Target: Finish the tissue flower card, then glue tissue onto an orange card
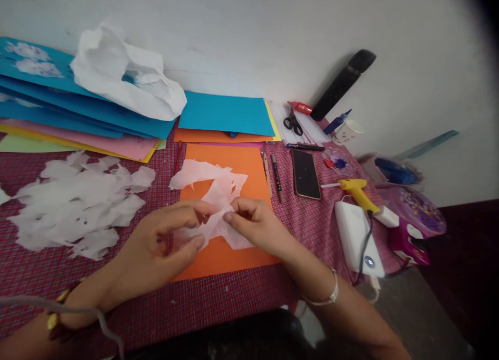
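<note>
My right hand [257, 225] pinches a piece of thin white tissue paper [220, 194] between thumb and fingers. My left hand [163, 240] is at the paper's left side, its thumb and fingertips apart, the index fingertip close to the pinched spot. Whether that fingertip touches the paper I cannot tell. Beneath both hands lies an orange sheet [198, 266], and another torn strip of tissue [195, 173] rests across its upper part. To the left, a heap of torn white tissue pieces [78, 204] spreads over the checked cloth.
Stacked blue sheets [136, 123] carry crumpled white paper [105, 64]. Blue card [226, 113] lies by the wall. Rightward are scissors [293, 123], a phone [306, 174], a pen [276, 178], a yellow glue gun [358, 194] and a white power bank [356, 240] with a cable.
</note>
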`<state>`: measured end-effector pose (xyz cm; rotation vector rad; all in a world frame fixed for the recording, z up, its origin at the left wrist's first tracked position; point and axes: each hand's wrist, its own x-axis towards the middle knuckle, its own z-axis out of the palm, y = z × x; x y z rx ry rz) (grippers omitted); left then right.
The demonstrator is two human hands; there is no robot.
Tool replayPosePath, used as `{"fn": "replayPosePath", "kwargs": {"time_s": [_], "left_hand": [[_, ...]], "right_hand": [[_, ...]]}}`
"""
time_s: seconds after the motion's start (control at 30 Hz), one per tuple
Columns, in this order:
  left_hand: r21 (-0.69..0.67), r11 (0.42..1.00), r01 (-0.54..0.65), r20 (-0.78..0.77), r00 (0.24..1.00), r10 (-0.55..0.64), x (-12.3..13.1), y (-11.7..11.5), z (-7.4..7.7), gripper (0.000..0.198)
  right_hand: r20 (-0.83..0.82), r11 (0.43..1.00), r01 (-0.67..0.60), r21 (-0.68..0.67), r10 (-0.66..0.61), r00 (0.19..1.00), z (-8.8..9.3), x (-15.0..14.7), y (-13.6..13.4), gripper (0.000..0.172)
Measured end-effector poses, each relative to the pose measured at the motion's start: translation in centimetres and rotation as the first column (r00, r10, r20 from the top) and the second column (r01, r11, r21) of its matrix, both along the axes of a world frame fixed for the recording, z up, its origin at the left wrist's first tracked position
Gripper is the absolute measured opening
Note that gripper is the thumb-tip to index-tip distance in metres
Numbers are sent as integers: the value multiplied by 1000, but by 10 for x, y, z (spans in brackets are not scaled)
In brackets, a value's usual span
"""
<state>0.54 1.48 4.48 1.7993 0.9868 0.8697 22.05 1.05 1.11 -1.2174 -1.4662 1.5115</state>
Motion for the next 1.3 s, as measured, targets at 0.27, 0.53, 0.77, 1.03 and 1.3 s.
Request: {"fn": "replayPosePath", "kwargs": {"time_s": [0.27, 0.53, 0.77, 1.03, 1.3], "left_hand": [[-231, 968, 95, 151, 987, -61, -9, 12, -7, 25], [-297, 926, 232, -11, 969, -246, 10, 7, -15, 29], [-264, 958, 111, -111, 983, -145, 5, 10, -18, 38], [-56, 997, -58, -233, 972, 44, 1, 9, -3, 41], [390, 895, 216, -484, 875, 0, 7, -1, -18, 34]], "right_hand": [[-1, 985, 126, 115, -127, 992, 8, 1, -2, 26], [347, 919, -154, 363, 20, 938, 8, -8, -17, 24], [280, 962, -61, 266, -16, 960, 9, -8, -16, 25], [201, 992, 52, 116, -75, 977, 2, -1, -6, 16], [250, 970, 15, 244, -78, 965, 3, -10, -10, 19]]}}
